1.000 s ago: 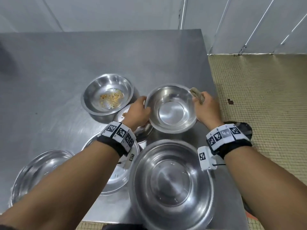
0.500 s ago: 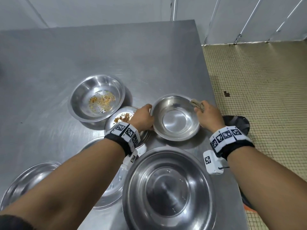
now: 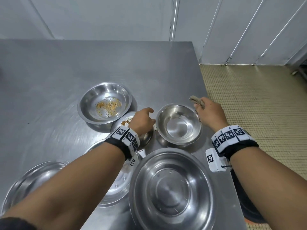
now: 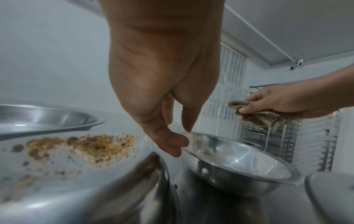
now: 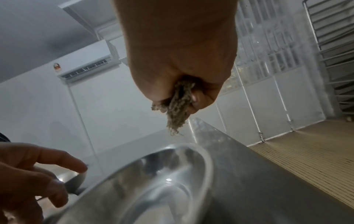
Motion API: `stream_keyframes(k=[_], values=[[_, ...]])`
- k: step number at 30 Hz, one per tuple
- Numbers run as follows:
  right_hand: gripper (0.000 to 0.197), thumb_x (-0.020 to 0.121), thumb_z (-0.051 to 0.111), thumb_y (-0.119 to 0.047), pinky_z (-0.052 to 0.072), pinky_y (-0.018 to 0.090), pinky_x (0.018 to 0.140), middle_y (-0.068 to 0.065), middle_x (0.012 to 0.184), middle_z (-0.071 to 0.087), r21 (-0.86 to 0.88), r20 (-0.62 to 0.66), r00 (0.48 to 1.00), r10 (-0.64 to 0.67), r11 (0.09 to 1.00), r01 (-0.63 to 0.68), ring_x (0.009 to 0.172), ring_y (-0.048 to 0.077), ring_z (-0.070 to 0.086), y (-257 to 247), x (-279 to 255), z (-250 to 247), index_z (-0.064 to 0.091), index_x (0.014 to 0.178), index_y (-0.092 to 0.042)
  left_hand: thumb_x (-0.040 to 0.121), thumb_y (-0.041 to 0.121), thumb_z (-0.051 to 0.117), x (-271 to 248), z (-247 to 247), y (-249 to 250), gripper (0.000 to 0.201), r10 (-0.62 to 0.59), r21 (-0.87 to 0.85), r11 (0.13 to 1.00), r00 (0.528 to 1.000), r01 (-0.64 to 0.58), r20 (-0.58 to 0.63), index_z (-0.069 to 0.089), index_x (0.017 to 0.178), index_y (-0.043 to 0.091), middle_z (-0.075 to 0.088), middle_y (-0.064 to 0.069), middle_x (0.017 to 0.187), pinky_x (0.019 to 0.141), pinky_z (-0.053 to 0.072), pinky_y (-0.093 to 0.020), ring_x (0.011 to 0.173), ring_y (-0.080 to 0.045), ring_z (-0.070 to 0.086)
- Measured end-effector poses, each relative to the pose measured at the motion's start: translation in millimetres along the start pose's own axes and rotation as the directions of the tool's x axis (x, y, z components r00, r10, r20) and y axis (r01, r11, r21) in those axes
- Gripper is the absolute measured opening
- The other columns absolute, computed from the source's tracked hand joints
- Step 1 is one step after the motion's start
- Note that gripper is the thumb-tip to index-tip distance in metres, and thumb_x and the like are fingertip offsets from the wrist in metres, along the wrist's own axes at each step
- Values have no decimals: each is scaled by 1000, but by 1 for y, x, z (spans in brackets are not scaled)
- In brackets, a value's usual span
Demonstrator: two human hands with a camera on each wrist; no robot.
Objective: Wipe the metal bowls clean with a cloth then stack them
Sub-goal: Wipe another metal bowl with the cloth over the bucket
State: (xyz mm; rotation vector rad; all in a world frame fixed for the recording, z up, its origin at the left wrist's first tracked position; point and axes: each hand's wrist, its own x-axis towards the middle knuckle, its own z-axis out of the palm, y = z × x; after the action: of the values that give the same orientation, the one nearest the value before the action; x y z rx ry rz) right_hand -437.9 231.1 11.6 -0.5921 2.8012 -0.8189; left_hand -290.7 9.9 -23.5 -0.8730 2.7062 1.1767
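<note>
Two hands flank the clean bowl on the surface: left hand at its 9 o'clock, loose, empty; right hand at 3, clutching the cloth. Dirty bowl sits nearer the left.

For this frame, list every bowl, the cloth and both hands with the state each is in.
Far bowl: upright, orange-brown crumbs inside.
Small bowl under the left wrist: crumbs inside, partly hidden.
Middle bowl: upright on the table, looks clean.
Large near bowl: upright, empty.
Cloth: bunched, off the bowls.
Left hand: fingers loose at the middle bowl's rim.
Right hand: grips the cloth.
</note>
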Motion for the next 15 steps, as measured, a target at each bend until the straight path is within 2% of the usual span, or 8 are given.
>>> stream_keyframes(k=[3,8,10,12,13,15], values=[[21,102,55,-40,42,29,55,-1,80,64,23,24,998,-62,998,61,70,18,62,-42,-4,-2,61,94,-22,99,20,65,-10,-20,-12,40,10,-28,1000,998,-11,-55,60,139,17,75,-8,112,98,55,-39,102,-24,71],[25,100,56,-39,52,36,68,1,82,68,68,87,990,-107,992,102,75,23,65,-102,-4,28,64,93,-17,99,24,67,-32,-64,-48,34,-21,-70,997,990,12,-137,67,130,12,74,-6,113,93,59,-42,93,-21,72],[25,100,56,-38,53,33,61,-1,80,69,105,127,987,-102,990,89,73,24,67,-122,-4,49,64,92,-15,98,28,67,-40,-80,-66,31,-59,-78,996,986,47,-159,70,125,12,75,-5,113,91,59,-43,91,-20,73],[25,101,56,-37,45,25,51,-3,78,69,117,152,984,-93,990,76,69,18,67,-138,-5,68,63,91,-16,99,30,66,-46,-93,-82,31,-91,-97,992,980,75,-175,71,124,11,76,-6,113,92,59,-44,92,-20,73],[24,101,56,-37,44,24,50,-3,79,68,126,161,984,-80,990,60,68,16,65,-146,-7,77,63,91,-16,99,30,65,-48,-98,-90,32,-114,-124,988,975,92,-188,70,123,10,75,-7,114,92,60,-45,93,-21,74],[25,101,55,-40,52,30,60,1,83,67,124,173,983,-65,991,44,73,20,64,-156,-7,94,61,91,-18,99,29,64,-51,-109,-105,33,-177,-174,975,956,138,-235,69,124,9,74,-9,118,92,60,-45,97,-24,73]])
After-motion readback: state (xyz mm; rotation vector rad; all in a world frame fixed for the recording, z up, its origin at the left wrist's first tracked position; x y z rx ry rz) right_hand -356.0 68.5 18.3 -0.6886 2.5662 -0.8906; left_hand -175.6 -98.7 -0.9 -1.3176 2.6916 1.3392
